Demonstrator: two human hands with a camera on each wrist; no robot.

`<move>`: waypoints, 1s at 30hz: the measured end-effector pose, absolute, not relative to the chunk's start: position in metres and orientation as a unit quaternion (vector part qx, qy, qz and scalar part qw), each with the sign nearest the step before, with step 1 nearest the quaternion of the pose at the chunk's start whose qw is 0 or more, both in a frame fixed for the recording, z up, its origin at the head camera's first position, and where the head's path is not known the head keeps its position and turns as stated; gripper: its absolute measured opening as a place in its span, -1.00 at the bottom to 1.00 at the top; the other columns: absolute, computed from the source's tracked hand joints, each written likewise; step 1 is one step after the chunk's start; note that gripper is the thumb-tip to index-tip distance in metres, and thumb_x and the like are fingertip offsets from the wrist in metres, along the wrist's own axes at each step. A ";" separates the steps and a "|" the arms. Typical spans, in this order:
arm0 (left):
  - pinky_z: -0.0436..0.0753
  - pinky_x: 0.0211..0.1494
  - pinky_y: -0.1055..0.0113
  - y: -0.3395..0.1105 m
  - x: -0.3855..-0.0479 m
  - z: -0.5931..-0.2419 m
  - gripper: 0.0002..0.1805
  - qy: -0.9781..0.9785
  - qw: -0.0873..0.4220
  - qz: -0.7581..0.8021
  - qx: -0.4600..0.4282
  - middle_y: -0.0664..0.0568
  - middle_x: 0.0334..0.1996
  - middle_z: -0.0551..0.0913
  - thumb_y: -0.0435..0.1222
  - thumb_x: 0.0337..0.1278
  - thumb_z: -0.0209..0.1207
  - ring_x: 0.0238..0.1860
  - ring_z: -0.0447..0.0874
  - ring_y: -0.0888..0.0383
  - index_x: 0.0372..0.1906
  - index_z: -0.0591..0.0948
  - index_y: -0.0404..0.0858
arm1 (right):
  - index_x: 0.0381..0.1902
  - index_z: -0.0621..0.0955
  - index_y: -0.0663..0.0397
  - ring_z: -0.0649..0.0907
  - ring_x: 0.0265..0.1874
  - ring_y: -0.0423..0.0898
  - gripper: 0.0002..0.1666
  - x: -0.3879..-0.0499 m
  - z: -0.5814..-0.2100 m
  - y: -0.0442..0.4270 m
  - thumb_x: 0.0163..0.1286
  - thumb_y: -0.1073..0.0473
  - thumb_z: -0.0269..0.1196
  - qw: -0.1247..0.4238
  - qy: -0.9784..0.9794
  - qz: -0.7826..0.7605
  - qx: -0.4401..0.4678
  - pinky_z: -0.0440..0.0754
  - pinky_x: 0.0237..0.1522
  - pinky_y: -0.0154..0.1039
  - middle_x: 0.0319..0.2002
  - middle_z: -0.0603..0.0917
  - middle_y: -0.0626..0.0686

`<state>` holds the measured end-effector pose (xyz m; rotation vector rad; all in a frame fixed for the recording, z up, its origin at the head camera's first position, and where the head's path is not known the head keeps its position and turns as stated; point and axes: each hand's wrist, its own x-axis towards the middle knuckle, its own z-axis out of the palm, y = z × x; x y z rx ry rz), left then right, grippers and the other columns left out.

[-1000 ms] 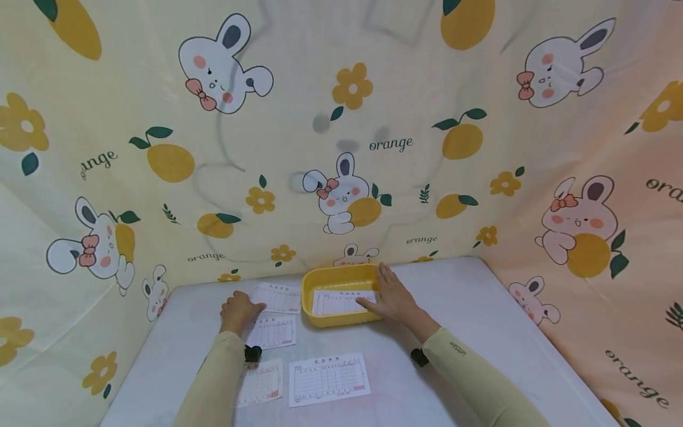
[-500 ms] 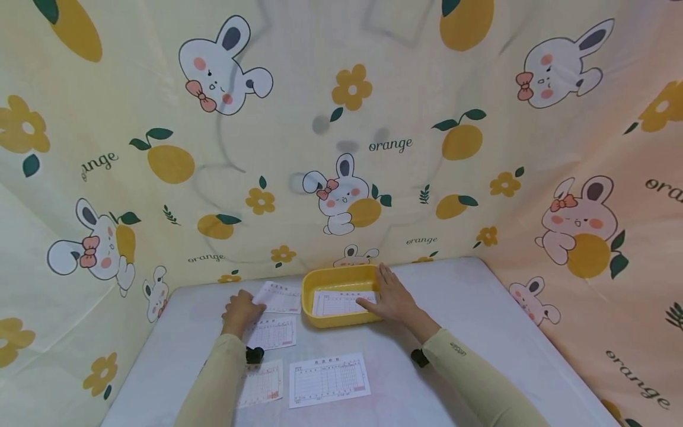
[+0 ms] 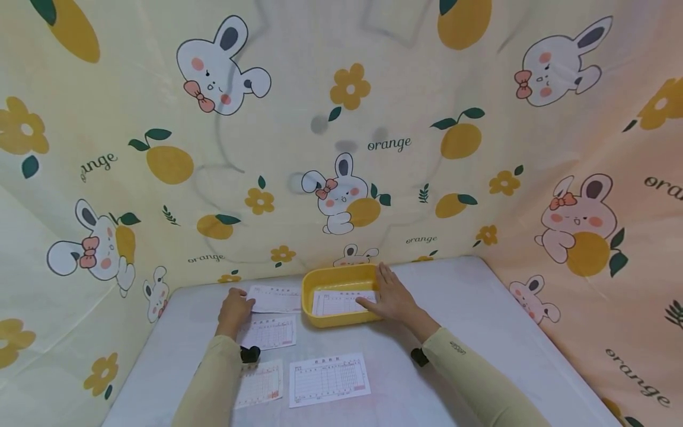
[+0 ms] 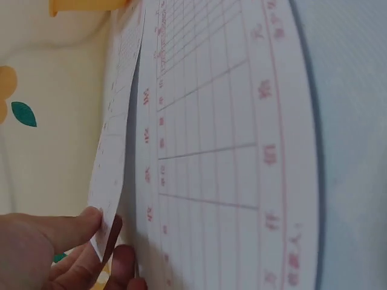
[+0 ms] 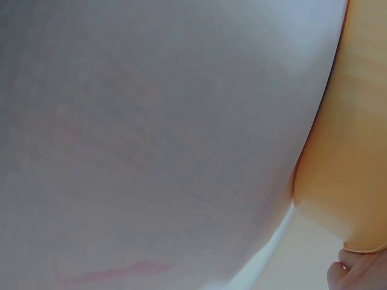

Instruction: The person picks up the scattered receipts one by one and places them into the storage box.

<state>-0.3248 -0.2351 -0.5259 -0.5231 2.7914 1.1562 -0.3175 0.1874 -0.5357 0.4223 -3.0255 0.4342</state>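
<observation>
My left hand [image 3: 233, 311] pinches the left edge of a printed paper slip [image 3: 274, 299] just left of the yellow basket [image 3: 341, 322]. In the left wrist view the thumb of the left hand [image 4: 66, 254] presses on this slip [image 4: 118, 130], fingers beneath, and its edge is lifted above a second slip [image 4: 208, 133]. At the basket's right end my right hand [image 3: 397, 302] holds the rim, thumb over the inside. Another printed slip [image 3: 338, 302] lies in the basket. The right wrist view shows the basket's wall [image 5: 344, 139] and part of the right hand [image 5: 363, 270].
Nearer on the white table [image 3: 411, 391] lie a slip [image 3: 273, 333] below the pinched one, a red-printed slip [image 3: 261, 382] partly behind the left sleeve, and a larger slip [image 3: 329, 379] beside it. A patterned cloth [image 3: 341, 130] hangs around the table.
The left hand has shifted slightly left, and the slip in its fingers, tilted up half a second ago, lies lower and flatter. The right hand and basket have not moved.
</observation>
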 end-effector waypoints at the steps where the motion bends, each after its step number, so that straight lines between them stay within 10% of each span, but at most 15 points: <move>1: 0.43 0.45 -0.30 -0.235 -0.324 -0.524 -0.48 0.910 0.036 0.378 -0.170 -0.45 0.34 0.48 -0.25 0.62 0.10 0.33 0.48 -0.39 0.44 0.34 -0.46 | 0.71 -0.11 0.39 -0.06 0.74 0.20 0.45 -0.318 -0.536 0.187 0.42 -0.66 0.02 0.028 -0.980 0.140 0.137 -0.04 0.73 0.08 0.74 -0.14 0.30; 30: 0.57 -0.08 -0.04 -0.242 -0.295 -0.472 -0.67 0.935 -0.065 0.340 -0.078 -0.27 0.00 0.72 -0.16 0.58 0.19 -0.08 0.65 -0.18 0.16 0.65 -0.32 | 0.71 -0.11 0.41 -0.08 0.74 0.22 0.45 -0.316 -0.534 0.186 0.43 -0.66 0.03 0.023 -0.980 0.143 0.139 -0.06 0.73 0.09 0.74 -0.17 0.31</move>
